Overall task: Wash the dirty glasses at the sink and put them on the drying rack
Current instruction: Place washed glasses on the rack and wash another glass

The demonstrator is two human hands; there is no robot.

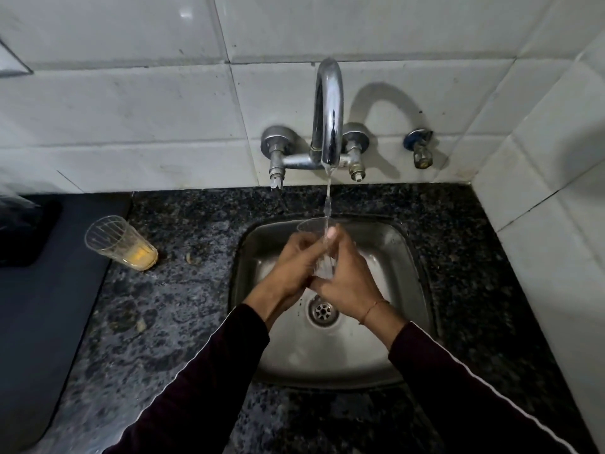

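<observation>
Both hands, left hand (296,262) and right hand (347,276), had fingers closed around a glass (322,257) under the tap (328,109) over the sink (406,257), rinsing it; next likely racking it, then fetching the dirty glass (119,242) on the tabletop (170,306).

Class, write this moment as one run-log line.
step: rinsing | left hand and right hand: holding glass under tap stream | sink | dirty glass: waiting on counter

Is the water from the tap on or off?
On. A thin stream runs from the tap spout into the glass held over the sink.
</observation>
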